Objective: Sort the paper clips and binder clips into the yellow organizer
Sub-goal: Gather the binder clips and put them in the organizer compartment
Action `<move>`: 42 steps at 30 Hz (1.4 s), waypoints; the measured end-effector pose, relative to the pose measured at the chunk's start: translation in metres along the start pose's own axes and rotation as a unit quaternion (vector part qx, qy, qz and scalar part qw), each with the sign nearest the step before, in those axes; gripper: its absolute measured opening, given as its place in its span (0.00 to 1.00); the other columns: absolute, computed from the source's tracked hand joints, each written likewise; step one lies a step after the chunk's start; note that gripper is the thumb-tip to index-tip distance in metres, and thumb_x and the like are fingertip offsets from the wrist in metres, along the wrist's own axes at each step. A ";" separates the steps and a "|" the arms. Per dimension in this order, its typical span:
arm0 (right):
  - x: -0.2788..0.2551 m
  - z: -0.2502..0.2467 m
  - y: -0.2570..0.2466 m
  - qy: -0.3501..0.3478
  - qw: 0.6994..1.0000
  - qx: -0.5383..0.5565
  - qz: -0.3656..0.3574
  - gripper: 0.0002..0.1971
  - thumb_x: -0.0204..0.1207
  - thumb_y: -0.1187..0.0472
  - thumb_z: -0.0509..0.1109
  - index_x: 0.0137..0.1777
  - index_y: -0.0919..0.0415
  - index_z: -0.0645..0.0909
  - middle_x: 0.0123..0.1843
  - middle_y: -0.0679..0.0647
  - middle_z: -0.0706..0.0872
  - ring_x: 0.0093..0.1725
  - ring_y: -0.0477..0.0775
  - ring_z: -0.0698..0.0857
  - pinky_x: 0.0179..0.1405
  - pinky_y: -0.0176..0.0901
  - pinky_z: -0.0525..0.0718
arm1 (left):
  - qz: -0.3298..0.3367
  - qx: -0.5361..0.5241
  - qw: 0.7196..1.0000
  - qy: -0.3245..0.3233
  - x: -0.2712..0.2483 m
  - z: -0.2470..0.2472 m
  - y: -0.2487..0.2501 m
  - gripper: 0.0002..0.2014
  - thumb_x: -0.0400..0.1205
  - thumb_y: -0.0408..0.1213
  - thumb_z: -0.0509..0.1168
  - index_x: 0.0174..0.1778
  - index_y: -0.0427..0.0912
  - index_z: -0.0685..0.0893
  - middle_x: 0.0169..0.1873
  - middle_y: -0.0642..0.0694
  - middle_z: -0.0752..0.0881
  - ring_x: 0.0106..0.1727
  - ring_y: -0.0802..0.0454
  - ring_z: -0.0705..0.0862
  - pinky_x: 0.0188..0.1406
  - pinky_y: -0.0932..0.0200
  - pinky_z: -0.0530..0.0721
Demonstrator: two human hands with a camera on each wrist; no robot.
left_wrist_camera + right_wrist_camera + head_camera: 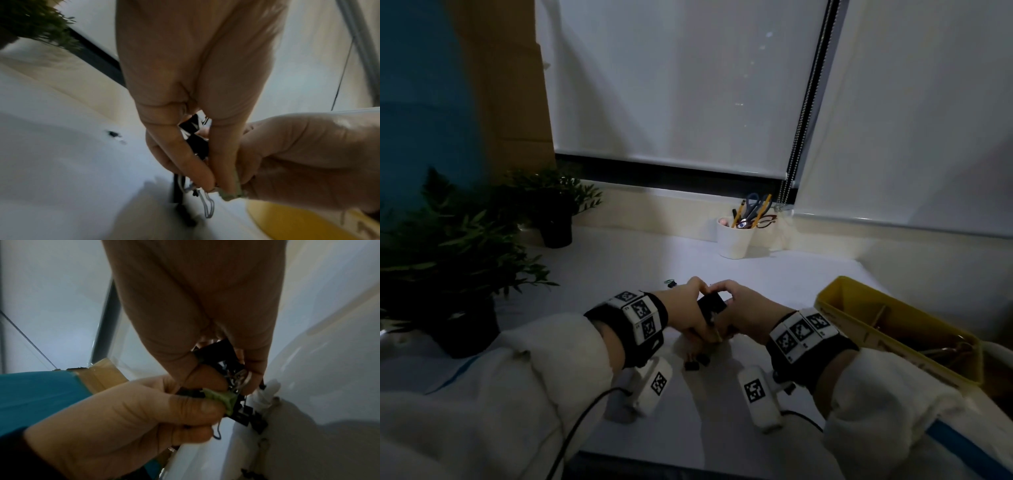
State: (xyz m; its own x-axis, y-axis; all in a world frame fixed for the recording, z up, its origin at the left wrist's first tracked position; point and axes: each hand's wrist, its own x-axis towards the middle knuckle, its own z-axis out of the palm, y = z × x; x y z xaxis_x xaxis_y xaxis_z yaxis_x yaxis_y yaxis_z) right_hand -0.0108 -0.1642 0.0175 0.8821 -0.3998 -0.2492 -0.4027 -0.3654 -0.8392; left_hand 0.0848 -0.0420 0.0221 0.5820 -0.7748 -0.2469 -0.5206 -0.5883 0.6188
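The white table (722, 274) carries all items. The yellow organizer (859, 301), a rectangular plastic tray with internal dividers, sits at the 3 o'clock side of the hands; its long axis runs from 11 o'clock to 5 o'clock in the head view. Metal items lie in its near compartment; their type cannot be told.

Two potted plants (448, 246) stand at 9 o'clock. A white cup (734, 240) holding scissors and pencils stands at 12 o'clock, near the wall.

The left hand (688, 308) and right hand (743, 308) meet above the table centre, fingers curled, both grasping one cluster of clips (711, 305). The cluster's largest part is a black binder clip, held between the two sets of fingertips, and its orientation cannot be told. In the right wrist view, a pale green piece (222, 399) sits at the left thumb tip, with wire loops (239, 378) just beyond it against the right fingers. In the left wrist view, a thin wire paper clip (207, 206) hangs below the fingertips, long axis roughly vertical in frame.

Small black binder clips (697, 362) lie on the table at 6 o'clock of the hands. One small clip (670, 282) lies at 11 o'clock.
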 end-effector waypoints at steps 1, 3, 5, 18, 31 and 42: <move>-0.003 -0.002 -0.001 0.014 1.000 0.002 -0.005 0.32 0.67 0.80 0.68 0.69 0.56 0.74 0.46 0.64 0.82 0.34 0.58 0.83 0.29 0.46 0.82 | 0.008 -0.013 1.000 -0.001 -0.001 -0.002 0.007 0.45 0.59 0.41 0.86 0.69 0.52 0.69 0.53 0.46 0.84 0.50 0.48 0.89 0.51 0.48 0.90; -0.012 -0.008 -0.003 0.047 0.999 0.018 -0.014 0.30 0.68 0.78 0.67 0.69 0.56 0.74 0.50 0.65 0.83 0.35 0.58 0.83 0.29 0.45 0.81 | 0.023 -0.035 0.999 -0.007 -0.002 -0.006 0.023 0.40 0.65 0.32 0.83 0.71 0.47 0.70 0.53 0.45 0.84 0.47 0.48 0.91 0.49 0.50 0.91; -0.022 -0.018 -0.006 0.079 0.995 0.055 -0.022 0.28 0.69 0.78 0.65 0.68 0.58 0.74 0.54 0.68 0.83 0.38 0.62 0.83 0.32 0.47 0.80 | 0.044 -0.045 0.998 -0.011 -0.003 -0.012 0.043 0.36 0.69 0.27 0.80 0.72 0.44 0.72 0.53 0.44 0.83 0.44 0.48 0.91 0.46 0.53 0.91; -0.129 -0.145 0.019 0.284 0.954 0.090 -0.044 0.29 0.69 0.80 0.65 0.68 0.54 0.76 0.53 0.61 0.86 0.44 0.61 0.86 0.35 0.47 0.84 | 0.227 -0.040 0.973 -0.012 0.000 0.034 0.202 0.37 0.70 0.29 0.80 0.74 0.44 0.72 0.58 0.43 0.83 0.52 0.48 0.86 0.46 0.55 0.90; -0.150 -0.181 0.109 0.373 0.898 0.231 0.004 0.20 0.75 0.77 0.65 0.62 0.57 0.77 0.56 0.65 0.83 0.52 0.66 0.86 0.45 0.56 0.89 | 0.290 0.052 0.955 -0.024 0.039 0.157 0.246 0.24 0.82 0.32 0.64 0.74 0.45 0.68 0.58 0.40 0.81 0.54 0.41 0.83 0.55 0.45 0.85; -0.132 -0.162 0.103 0.429 0.903 0.005 -0.012 0.19 0.71 0.55 0.68 0.62 0.48 0.81 0.61 0.52 0.82 0.56 0.52 0.85 0.53 0.55 0.89 | 0.313 0.095 0.945 -0.010 0.022 0.118 0.220 0.23 0.79 0.36 0.66 0.72 0.44 0.76 0.61 0.45 0.81 0.58 0.47 0.82 0.58 0.50 0.84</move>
State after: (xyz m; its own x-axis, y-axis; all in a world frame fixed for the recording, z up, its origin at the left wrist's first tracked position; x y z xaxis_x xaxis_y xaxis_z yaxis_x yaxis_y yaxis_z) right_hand -0.2080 -0.2850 0.0423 0.3750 -0.8973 0.2328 -0.3799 -0.3778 -0.8444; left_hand -0.0907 -0.2162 0.0647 0.1115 -0.9880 0.1072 -0.8627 -0.0427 0.5039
